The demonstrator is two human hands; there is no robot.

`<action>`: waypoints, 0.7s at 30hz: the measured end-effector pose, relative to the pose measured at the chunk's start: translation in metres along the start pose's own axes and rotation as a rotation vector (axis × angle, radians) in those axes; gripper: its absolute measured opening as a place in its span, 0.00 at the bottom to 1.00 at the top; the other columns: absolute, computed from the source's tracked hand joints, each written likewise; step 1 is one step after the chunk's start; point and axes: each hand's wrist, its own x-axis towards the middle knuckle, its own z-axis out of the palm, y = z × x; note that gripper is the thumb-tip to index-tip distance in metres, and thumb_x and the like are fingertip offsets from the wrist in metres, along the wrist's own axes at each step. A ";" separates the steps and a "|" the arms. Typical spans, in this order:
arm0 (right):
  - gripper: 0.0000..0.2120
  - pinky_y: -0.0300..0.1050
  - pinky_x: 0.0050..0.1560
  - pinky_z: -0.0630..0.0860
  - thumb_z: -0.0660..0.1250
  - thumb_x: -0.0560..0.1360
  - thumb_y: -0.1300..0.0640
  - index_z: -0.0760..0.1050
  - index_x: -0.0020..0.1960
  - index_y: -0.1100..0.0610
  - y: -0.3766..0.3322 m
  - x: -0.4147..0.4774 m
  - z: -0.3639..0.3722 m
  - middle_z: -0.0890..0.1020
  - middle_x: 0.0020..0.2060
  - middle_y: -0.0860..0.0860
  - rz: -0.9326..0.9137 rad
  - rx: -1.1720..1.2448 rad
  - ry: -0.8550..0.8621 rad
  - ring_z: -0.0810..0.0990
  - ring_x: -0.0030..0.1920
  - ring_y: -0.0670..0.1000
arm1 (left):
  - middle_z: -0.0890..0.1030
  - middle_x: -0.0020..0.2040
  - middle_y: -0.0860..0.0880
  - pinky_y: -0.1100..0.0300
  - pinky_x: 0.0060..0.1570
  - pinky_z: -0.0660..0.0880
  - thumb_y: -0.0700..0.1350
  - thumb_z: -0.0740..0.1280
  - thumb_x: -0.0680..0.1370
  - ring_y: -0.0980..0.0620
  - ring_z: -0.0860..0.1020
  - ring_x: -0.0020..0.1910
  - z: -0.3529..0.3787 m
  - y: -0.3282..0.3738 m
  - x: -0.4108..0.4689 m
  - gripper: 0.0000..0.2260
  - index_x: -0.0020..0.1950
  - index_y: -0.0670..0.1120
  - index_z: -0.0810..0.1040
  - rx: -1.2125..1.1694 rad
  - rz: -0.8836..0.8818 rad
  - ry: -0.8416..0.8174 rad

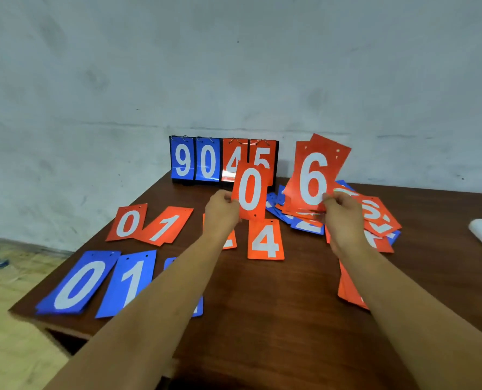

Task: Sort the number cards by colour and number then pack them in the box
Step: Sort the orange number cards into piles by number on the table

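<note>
Pinching a red 0 card [250, 192], left hand [220, 213]; right hand [343, 215] grips red stack [314, 175] showing 6; far stand [276, 156] holds 9, 0, 4, 5.

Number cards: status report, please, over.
Left hand pinches red 0. Right hand holds red stack, 6 in front. Mixed pile behind; forearms hide some sorted cards.

A bare, plain room, hard to name closer: scuffed whitewashed wall [234, 66] beyond the left hand [223, 211], dark wooden table [262, 305] under it, littered pale wooden floor [9, 291] off to its left.
</note>
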 end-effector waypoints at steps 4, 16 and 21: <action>0.08 0.47 0.40 0.81 0.62 0.81 0.56 0.78 0.52 0.59 -0.008 -0.052 -0.003 0.85 0.45 0.53 0.061 0.079 -0.197 0.85 0.40 0.54 | 0.80 0.59 0.49 0.48 0.55 0.80 0.45 0.66 0.80 0.50 0.80 0.55 -0.016 0.001 -0.034 0.04 0.54 0.50 0.75 -0.147 -0.097 -0.074; 0.04 0.43 0.38 0.82 0.63 0.80 0.53 0.74 0.53 0.51 0.007 -0.142 0.008 0.83 0.45 0.48 0.060 -0.080 -0.299 0.85 0.36 0.49 | 0.82 0.58 0.50 0.49 0.55 0.80 0.47 0.73 0.74 0.51 0.82 0.55 -0.033 -0.037 -0.113 0.17 0.62 0.52 0.75 -0.342 -0.065 -0.273; 0.05 0.44 0.40 0.83 0.62 0.80 0.52 0.74 0.54 0.51 0.006 -0.144 0.015 0.82 0.46 0.46 0.095 -0.037 -0.213 0.85 0.40 0.47 | 0.81 0.59 0.50 0.47 0.57 0.79 0.49 0.72 0.75 0.51 0.81 0.56 -0.046 -0.040 -0.113 0.16 0.61 0.54 0.74 -0.336 -0.096 -0.134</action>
